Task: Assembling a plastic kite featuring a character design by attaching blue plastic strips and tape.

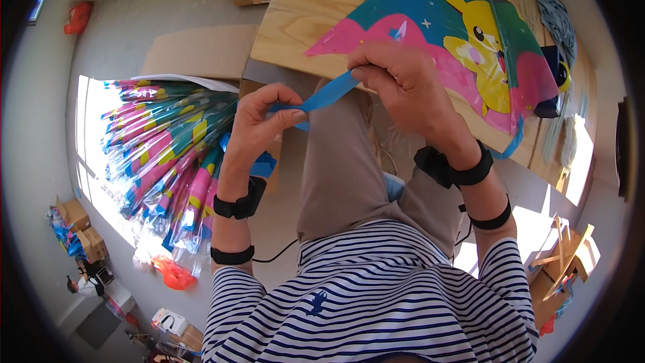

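Observation:
A blue ribbon (329, 91) stretches between my two hands above my lap. My left hand (263, 115) pinches one part of it between thumb and fingers, and a short piece shows below that grip. Higher and to the right, my right hand (402, 81) pinches the ribbon's other part between thumb and forefinger. Just beyond my right hand, a kite (430, 47) with a yellow cartoon figure on teal and pink lies on the wooden table. From the kite's near right corner, a blue strip (512, 142) hangs over the table edge.
Left of my legs lies a fanned pile of kites in clear sleeves (175, 141). Cardboard (195, 52) stands beyond it. A dark blue box (552, 81) and a grey-blue cloth (556, 23) sit right of the kite. An orange-red bag (176, 273) rests on the floor.

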The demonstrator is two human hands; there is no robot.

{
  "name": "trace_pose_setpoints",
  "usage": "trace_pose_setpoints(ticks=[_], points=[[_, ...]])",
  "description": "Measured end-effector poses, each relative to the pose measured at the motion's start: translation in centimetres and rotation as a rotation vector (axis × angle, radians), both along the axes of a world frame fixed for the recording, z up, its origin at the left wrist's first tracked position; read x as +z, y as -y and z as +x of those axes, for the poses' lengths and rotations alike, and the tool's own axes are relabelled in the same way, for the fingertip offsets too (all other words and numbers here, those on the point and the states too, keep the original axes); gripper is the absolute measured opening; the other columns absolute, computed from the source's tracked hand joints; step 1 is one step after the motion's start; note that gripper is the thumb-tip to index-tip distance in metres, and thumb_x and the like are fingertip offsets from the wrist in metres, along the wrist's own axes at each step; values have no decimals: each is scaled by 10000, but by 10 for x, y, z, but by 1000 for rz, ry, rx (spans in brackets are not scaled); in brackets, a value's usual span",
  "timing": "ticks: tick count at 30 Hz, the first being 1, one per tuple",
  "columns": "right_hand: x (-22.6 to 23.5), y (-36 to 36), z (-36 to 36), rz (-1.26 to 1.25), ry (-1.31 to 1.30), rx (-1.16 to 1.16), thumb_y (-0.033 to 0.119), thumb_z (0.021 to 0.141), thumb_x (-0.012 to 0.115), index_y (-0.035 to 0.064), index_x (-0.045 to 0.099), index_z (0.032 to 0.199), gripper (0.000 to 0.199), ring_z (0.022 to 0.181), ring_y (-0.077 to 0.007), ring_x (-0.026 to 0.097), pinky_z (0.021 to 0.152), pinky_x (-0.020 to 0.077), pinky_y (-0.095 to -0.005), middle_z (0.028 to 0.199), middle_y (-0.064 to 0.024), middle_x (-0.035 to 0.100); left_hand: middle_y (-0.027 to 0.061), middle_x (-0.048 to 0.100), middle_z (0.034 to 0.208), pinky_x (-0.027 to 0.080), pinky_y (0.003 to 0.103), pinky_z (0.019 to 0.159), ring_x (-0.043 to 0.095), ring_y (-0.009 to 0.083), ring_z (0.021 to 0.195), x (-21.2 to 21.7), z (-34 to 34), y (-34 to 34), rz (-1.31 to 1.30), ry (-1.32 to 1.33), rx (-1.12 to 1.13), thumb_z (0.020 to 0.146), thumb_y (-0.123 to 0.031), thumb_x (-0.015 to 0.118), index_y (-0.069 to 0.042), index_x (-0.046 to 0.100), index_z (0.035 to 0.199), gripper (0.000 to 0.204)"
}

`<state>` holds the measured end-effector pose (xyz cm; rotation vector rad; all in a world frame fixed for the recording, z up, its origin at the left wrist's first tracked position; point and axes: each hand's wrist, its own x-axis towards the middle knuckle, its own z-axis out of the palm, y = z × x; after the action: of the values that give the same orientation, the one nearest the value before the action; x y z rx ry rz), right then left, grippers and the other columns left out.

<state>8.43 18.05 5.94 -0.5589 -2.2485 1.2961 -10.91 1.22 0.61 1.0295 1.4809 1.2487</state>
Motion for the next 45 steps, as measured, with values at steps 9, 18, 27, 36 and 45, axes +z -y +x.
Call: trace_pose_setpoints(ticks=[9,18,27,36,45], points=[[12,-12,17,329,-25,30,-15,820,648,-1,639,889,71,733,-341,627,619,484,-394,768,-150,641,95,678,1058,414,476,1035,627,303,1066,-48,29,122,-442,-1056,-130,748,-77,757,-52,669,1106,369],[-5,21,4,339,35,155,8,841,628,-3,640,879,41,709,-350,620,631,481,-386,763,-160,633,63,695,1037,495,290,863,644,141,939,19,51,34,-49,-120,193,846,-90,745,-3,665,1094,275],[-29,2,14,107,169,-113,65,844,645,-14,661,972,152,855,-399,629,735,488,-460,911,-223,671,4,591,732,446,246,616,560,86,659,-41,51,-14,-65,332,220,920,-96,657,-13,621,887,96],[-101,-8,13,582,280,-91,96,811,688,7,632,1146,352,1027,-320,564,866,473,-429,1066,-135,610,12,563,651,422,255,542,525,102,567,-73,13,-53,-304,252,352,881,-126,691,-37,623,817,129],[-107,0,-9,700,366,-40,236,803,745,26,604,1232,498,1117,-323,547,940,447,-438,1119,-140,594,13,564,616,403,239,486,518,99,507,-80,6,-65,-377,172,386,863,-160,723,-49,620,758,185]])
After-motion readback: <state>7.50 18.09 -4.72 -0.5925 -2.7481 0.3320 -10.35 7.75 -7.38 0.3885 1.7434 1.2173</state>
